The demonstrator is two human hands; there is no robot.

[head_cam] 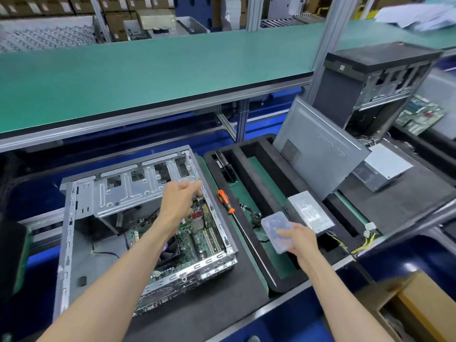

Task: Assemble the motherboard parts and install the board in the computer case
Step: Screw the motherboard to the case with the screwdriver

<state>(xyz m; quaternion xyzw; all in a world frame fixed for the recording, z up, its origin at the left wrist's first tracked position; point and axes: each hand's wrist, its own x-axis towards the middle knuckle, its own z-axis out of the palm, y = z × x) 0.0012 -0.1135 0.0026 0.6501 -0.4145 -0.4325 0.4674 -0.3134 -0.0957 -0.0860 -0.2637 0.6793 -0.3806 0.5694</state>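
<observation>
- Centrally, the open computer case lies on its side on the dark tabletop, with the green motherboard already seated inside it.
- The left hand reaches over the case's far right corner; its fingers are curled toward the case's right wall, and whether they pinch anything cannot be told, since the tips are hidden.
- The right hand hovers over the foam tray beside the case and holds a small clear plastic box; its fingers are wrapped around the box's near edge, thumb on top.
- An orange-handled screwdriver lies in the tray's left channel, just right of the case, touched by neither hand.
- A silver power supply with loose cables rests on the tray just beyond the box.
- A grey side panel leans tilted at the tray's far right end.
- A second case stands upright farther right, under the green shelf.
</observation>
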